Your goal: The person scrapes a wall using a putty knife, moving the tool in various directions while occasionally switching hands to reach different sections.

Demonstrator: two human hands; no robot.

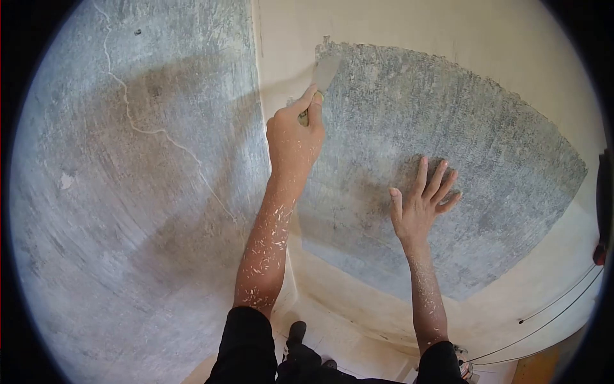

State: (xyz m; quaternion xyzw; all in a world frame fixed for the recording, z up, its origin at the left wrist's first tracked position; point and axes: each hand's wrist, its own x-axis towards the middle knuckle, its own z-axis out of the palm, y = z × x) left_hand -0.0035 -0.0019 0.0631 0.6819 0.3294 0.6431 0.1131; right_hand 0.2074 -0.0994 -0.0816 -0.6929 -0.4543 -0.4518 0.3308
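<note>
My left hand (pixel 294 137) is closed around the handle of a scraper (pixel 327 73). Its flat blade points up and lies at the upper left corner of the scraped grey patch (pixel 441 121), beside the cream paint (pixel 288 38). Most of the handle is hidden by my fingers. Lower and to the right, my right hand (pixel 421 208) rests on the grey patch, fingers spread and holding nothing. Small pale paint flakes cling to both forearms, more thickly on the left one.
On the left, a grey wall (pixel 70 237) with a long pale crack meets the cream wall at a vertical corner. Thin dark cables (pixel 550 318) run along the lower right. Beneath me are my dark shoe (pixel 297 331) and a light floor (pixel 358 358).
</note>
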